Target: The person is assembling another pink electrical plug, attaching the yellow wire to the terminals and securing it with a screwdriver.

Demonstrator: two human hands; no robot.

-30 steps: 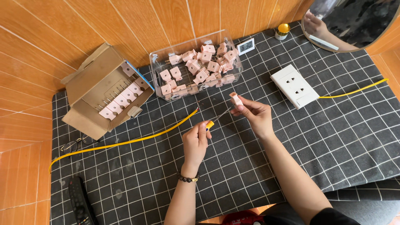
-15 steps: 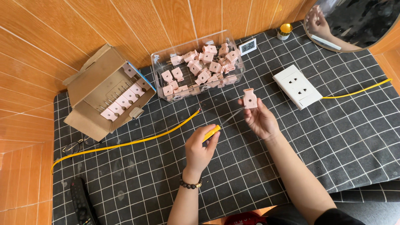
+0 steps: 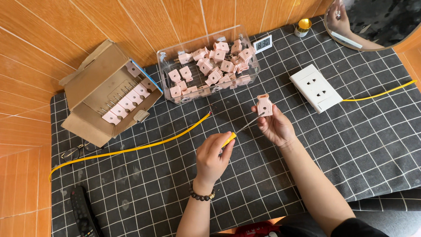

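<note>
A yellow-handled screwdriver [image 3: 234, 134] is gripped in the closed left hand [image 3: 211, 157], its thin shaft angled up toward a pink plug [image 3: 264, 105]. The plug is pinched upright at its lower sides by the right hand [image 3: 276, 126], held above the bench [image 3: 377, 145]. It is judged light, rigid, smooth plastic, best held by its flat flanks. Farther off, a clear bin [image 3: 208, 70] of similar plugs is seen.

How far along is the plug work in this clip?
Done: a row of pink plugs lies in the cardboard box. In hand: the right hand holds one pink plug; the left hand points a yellow-handled screwdriver at it. Left: the clear bin holds many loose plugs, and the yellow cable's bare end lies unattached.
</note>
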